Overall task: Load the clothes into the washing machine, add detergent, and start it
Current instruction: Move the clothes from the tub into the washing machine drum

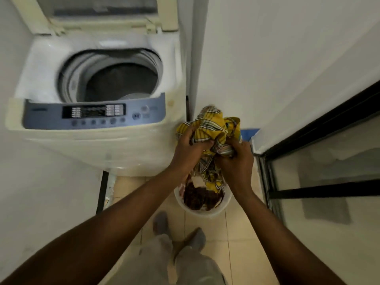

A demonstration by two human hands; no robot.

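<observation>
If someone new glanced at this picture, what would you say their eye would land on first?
Most likely the bright yellow plaid cloth, bunched in both the left hand and the right hand just right of centre, above a white laundry basket on the tiled floor that holds dark reddish clothes. Next comes the top-loading washing machine at upper left, its lid raised and the drum open.

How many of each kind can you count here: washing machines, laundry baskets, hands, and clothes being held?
Washing machine: 1
Laundry basket: 1
Hands: 2, left hand and right hand
Held yellow plaid garment: 1
Total: 5
</observation>
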